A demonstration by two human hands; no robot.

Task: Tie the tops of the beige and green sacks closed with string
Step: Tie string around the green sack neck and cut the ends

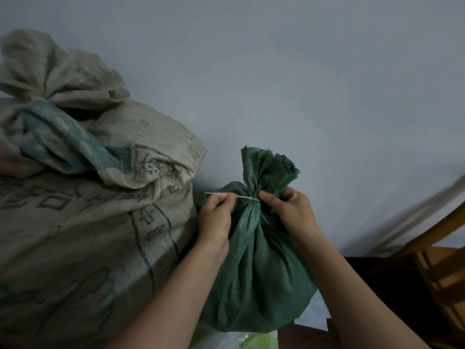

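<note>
Sideways, string (234, 195) taut between left hand (217, 214) and green sack (256, 273).

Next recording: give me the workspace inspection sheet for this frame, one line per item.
Surface: hidden beneath the sacks.
Job's things: green woven sack, neck gathered, thin white string around it; large beige printed sack beside it, top bunched, tie not discernible.
Clutter: pale plastic bag at the green sack's base.
Grippers: left hand pinches the string's free end; right hand grips the gathered neck.
Cables: nothing seen.
Surroundings: plain grey wall; orange wooden chair frame at right.
</note>
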